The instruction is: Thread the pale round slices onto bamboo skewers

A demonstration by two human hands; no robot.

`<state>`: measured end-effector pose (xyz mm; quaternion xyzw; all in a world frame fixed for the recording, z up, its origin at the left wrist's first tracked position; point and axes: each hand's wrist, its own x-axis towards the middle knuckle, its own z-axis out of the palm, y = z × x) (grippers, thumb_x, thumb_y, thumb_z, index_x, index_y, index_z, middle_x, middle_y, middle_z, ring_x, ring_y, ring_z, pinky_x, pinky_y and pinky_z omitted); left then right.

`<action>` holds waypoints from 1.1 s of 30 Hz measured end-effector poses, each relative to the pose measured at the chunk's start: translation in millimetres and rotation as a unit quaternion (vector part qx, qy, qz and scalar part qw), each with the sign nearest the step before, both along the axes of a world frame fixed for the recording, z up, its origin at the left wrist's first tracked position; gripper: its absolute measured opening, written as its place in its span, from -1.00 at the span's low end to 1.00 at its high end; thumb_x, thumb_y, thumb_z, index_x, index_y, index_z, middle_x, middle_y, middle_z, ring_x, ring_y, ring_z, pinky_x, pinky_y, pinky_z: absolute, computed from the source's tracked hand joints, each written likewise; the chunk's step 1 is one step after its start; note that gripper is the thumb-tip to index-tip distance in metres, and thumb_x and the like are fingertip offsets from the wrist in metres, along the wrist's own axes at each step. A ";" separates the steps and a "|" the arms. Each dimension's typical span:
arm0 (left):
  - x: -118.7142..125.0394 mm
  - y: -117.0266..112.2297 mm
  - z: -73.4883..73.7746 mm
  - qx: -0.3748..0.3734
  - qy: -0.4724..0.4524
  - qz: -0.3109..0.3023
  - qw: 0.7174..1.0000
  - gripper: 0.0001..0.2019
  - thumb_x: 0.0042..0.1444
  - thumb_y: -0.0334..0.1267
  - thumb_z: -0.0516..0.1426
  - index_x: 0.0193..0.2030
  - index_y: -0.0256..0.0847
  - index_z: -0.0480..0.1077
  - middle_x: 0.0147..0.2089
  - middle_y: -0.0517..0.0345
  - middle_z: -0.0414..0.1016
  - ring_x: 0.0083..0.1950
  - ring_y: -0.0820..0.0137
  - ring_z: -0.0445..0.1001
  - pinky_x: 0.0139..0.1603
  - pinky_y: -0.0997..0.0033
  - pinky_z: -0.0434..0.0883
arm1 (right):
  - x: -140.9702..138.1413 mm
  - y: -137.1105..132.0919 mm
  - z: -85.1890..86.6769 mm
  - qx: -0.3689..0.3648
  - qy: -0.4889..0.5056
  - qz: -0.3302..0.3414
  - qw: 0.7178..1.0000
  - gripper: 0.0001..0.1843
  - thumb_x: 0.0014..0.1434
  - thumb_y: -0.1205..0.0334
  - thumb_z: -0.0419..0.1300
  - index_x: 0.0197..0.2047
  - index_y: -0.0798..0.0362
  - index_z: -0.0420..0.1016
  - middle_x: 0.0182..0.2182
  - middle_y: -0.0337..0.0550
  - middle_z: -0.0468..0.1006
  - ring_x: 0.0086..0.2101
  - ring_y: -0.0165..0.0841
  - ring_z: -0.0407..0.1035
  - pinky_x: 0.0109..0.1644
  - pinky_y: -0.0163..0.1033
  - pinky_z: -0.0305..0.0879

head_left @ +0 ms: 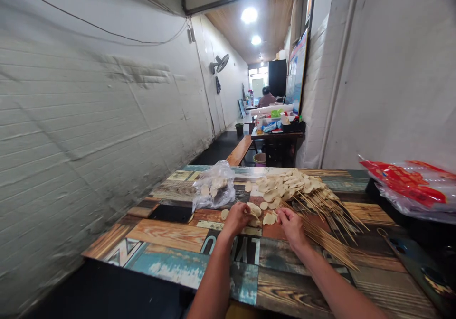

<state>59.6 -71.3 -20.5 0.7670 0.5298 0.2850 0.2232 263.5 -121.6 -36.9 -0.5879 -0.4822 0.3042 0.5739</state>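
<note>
My left hand [238, 218] is closed in a pinch at the edge of a pale, thin slice [254, 210]. To its right, the fingers of my right hand [291, 225] are pressed together; what they pinch is too small to make out. Another pale slice [270, 219] lies on the table between the hands. Beyond them spreads a heap of similar slices [285, 184], many threaded on thin wooden skewers [338, 212]. A bundle of bare skewers [329, 245] lies beside my right forearm. Behind my left hand sits a clear plastic bag [217, 181] with more slices inside.
The patchwork wood-pattern table [171, 236] carries a phone [415, 267] and red-and-clear plastic packaging [413, 186] on the right. Farther back are a bench [239, 151], a cluttered table [278, 133] and a seated person [266, 99]. A wall [89, 119] runs along the left.
</note>
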 end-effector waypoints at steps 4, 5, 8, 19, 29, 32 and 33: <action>-2.4 5.0 -4.1 0.002 -0.076 0.009 0.997 -0.94 -0.05 -0.40 0.19 -0.38 -0.22 0.45 -0.36 0.17 0.48 -0.28 0.39 0.43 -0.23 0.42 0.32 | -0.9 0.1 -1.9 -0.003 0.003 0.004 1.000 -0.57 0.01 -0.17 0.13 -0.53 0.06 0.47 -0.69 -0.30 0.36 -0.60 -0.39 0.21 -0.46 -0.29 0.13; -3.0 7.9 -6.3 -0.009 -0.128 0.021 0.992 -0.95 -0.02 -0.36 0.20 -0.37 -0.22 0.44 -0.40 0.19 0.48 -0.32 0.41 0.43 -0.26 0.44 0.33 | -1.2 -0.9 -1.2 -0.006 0.008 0.013 1.000 -0.57 0.01 -0.17 0.13 -0.51 0.06 0.48 -0.69 -0.30 0.35 -0.61 -0.40 0.20 -0.47 -0.29 0.12; -5.7 18.9 -12.4 -0.063 -0.344 0.087 0.933 -0.80 -0.05 -0.17 0.28 -0.35 -0.23 0.43 -0.48 0.20 0.50 -0.45 0.44 0.44 -0.39 0.47 0.36 | -3.2 -7.0 4.3 -0.021 0.016 0.070 0.997 -0.60 0.02 -0.15 0.14 -0.47 0.05 0.49 -0.69 -0.34 0.33 -0.63 -0.42 0.14 -0.52 -0.30 0.07; -22.0 32.7 -6.5 -0.120 -0.711 0.240 0.651 -0.73 -0.18 -0.31 0.42 -0.32 -0.28 0.49 -0.44 0.16 0.56 -0.48 0.50 0.50 -0.45 0.55 0.43 | -16.5 -23.7 8.0 -0.033 -0.100 0.224 0.969 -0.58 0.08 -0.09 0.07 -0.66 -0.01 0.30 -0.70 -0.31 0.28 -0.59 -0.40 0.16 -0.46 -0.29 0.05; -23.4 33.1 -8.4 -0.127 -0.681 0.235 0.682 -0.71 -0.19 -0.27 0.42 -0.30 -0.27 0.51 -0.38 0.14 0.55 -0.43 0.48 0.51 -0.38 0.50 0.45 | -18.6 -21.9 -0.9 -0.025 -0.079 0.204 0.975 -0.62 0.07 -0.02 0.08 -0.66 0.00 0.31 -0.73 -0.32 0.29 -0.60 -0.40 0.19 -0.46 -0.29 0.08; -23.2 32.1 -7.8 -0.123 -0.667 0.228 0.698 -0.69 -0.20 -0.24 0.42 -0.30 -0.25 0.51 -0.37 0.17 0.55 -0.42 0.48 0.50 -0.37 0.49 0.45 | -18.3 -22.0 0.4 -0.027 -0.068 0.210 0.975 -0.63 0.05 -0.02 0.09 -0.67 0.00 0.33 -0.73 -0.31 0.30 -0.61 -0.40 0.20 -0.47 -0.29 0.09; -22.6 31.8 -7.6 -0.121 -0.666 0.226 0.701 -0.69 -0.19 -0.23 0.42 -0.29 -0.25 0.51 -0.36 0.17 0.55 -0.41 0.49 0.50 -0.37 0.48 0.45 | -18.1 -22.3 1.5 -0.031 -0.066 0.212 0.974 -0.63 0.05 -0.02 0.10 -0.66 -0.01 0.33 -0.74 -0.31 0.30 -0.61 -0.40 0.19 -0.47 -0.29 0.09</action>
